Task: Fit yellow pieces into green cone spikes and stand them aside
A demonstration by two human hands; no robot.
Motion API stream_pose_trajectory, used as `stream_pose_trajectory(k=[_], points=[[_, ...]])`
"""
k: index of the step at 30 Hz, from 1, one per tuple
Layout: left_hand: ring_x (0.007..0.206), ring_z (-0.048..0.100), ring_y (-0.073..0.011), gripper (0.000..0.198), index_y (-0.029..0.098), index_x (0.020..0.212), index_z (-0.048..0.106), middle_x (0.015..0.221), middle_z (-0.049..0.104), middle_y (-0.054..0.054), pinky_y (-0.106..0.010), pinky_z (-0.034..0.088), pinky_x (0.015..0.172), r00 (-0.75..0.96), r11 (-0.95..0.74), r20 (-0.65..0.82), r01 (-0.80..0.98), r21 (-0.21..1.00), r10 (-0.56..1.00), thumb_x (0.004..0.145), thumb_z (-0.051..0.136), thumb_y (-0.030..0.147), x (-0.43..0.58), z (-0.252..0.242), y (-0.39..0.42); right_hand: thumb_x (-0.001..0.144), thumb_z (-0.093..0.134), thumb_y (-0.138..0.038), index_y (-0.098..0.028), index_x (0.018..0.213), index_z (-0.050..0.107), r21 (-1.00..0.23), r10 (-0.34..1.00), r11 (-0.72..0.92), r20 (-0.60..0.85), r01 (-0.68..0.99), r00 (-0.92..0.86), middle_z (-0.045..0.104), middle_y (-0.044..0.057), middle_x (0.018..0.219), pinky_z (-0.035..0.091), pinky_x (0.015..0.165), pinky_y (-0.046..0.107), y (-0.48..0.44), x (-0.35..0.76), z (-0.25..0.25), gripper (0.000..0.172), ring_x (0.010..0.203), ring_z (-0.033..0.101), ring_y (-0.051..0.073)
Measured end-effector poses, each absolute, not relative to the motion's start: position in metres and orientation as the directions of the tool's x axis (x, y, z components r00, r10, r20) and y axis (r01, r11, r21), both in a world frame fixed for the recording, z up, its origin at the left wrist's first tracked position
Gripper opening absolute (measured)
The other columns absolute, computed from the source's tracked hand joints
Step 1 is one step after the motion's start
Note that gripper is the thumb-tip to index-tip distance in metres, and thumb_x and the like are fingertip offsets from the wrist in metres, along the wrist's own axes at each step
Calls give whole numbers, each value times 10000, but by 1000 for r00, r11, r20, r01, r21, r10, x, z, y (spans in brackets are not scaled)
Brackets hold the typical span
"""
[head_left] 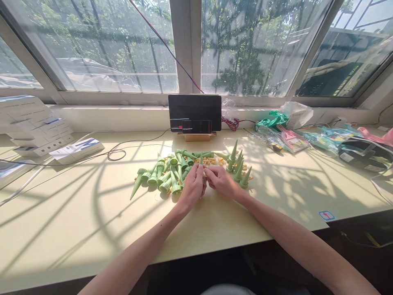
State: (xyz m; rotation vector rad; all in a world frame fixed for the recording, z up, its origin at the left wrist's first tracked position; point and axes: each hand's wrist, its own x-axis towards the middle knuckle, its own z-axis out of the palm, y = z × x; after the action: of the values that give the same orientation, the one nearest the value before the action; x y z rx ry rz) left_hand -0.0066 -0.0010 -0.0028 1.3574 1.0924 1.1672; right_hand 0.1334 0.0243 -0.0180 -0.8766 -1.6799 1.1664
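Observation:
A green plastic spike [201, 158] points up out of my left hand [193, 185], whose fingers are wrapped round it. My right hand [222, 180] is closed in a pinch against the same spike's side; whatever lies between its fingertips is too small and hidden to name. Left of my hands lies a heap of green spikes with wide collars [166, 184], tumbled in different directions. On the right, several green spikes [238, 164] stand with their points up. Small yellow plastic pieces [211, 161] are scattered behind my hands, partly covered by them.
A dark tablet [195, 104] with a phone [196, 126] in front leans on a small stand [197, 137]. White boxes [37, 123] are stacked at the left, near a loose black cable [116, 154]. Plastic bags [294, 139] and a black case [365, 153] lie at the right.

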Motion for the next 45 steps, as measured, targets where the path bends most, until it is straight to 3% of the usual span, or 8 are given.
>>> stream_pose_trajectory(k=[5, 15, 22, 30, 36, 41, 45], points=[[429, 426, -106, 334, 242, 921, 493, 609, 431, 59, -208, 338, 349, 126, -73, 70, 20, 997, 990, 1037, 447, 552, -6, -2, -2, 1036, 492, -442, -221, 645, 443, -895, 872, 426, 368, 130, -324, 442, -51, 531, 337, 511, 257, 21, 133, -15, 452, 491, 397, 98], [415, 408, -106, 301, 246, 1075, 527, 556, 396, 84, -192, 325, 365, 138, -114, 104, 68, 991, 985, 1054, 417, 526, -8, -4, 0, 971, 568, -519, -236, 623, 369, -981, 908, 190, 184, -20, -377, 369, -71, 536, 271, 427, 244, 24, 132, -15, 490, 425, 343, 76], [425, 412, -97, 309, 236, 1070, 537, 577, 417, 79, -190, 348, 375, 130, -123, 113, 75, 990, 985, 1049, 427, 524, -8, -3, 0, 997, 508, -468, -231, 609, 420, -921, 898, 362, 303, 146, -319, 414, -53, 489, 309, 486, 258, 22, 133, -13, 462, 470, 387, 102], [417, 405, -103, 312, 241, 1035, 527, 583, 417, 78, -203, 353, 348, 137, -107, 101, 43, 993, 985, 1039, 433, 538, -7, -1, -1, 1019, 485, -426, -227, 624, 447, -888, 882, 424, 360, 179, -304, 425, -49, 501, 361, 560, 276, 22, 133, -15, 443, 526, 434, 124], [426, 404, -103, 320, 241, 985, 520, 595, 414, 74, -202, 349, 341, 137, -70, 69, 7, 997, 988, 1027, 444, 548, -6, 1, -2, 1032, 475, -368, -221, 633, 462, -835, 836, 521, 458, 176, -303, 495, -39, 548, 458, 713, 312, 20, 133, -13, 426, 545, 465, 122], [463, 431, -102, 339, 237, 938, 514, 642, 432, 61, -194, 355, 341, 132, -46, 48, -18, 999, 990, 1003, 481, 568, -6, 3, -3, 1046, 464, -386, -223, 670, 480, -852, 849, 490, 418, 185, -323, 604, 6, 610, 428, 639, 304, 17, 133, -12, 410, 580, 524, 144], [450, 425, -101, 352, 236, 933, 513, 627, 426, 66, -197, 353, 342, 132, -57, 58, -12, 998, 990, 994, 498, 582, -7, 2, -3, 1030, 487, -412, -226, 646, 461, -852, 859, 482, 414, 203, -301, 537, -14, 561, 386, 587, 297, 18, 132, -11, 427, 550, 480, 135]])
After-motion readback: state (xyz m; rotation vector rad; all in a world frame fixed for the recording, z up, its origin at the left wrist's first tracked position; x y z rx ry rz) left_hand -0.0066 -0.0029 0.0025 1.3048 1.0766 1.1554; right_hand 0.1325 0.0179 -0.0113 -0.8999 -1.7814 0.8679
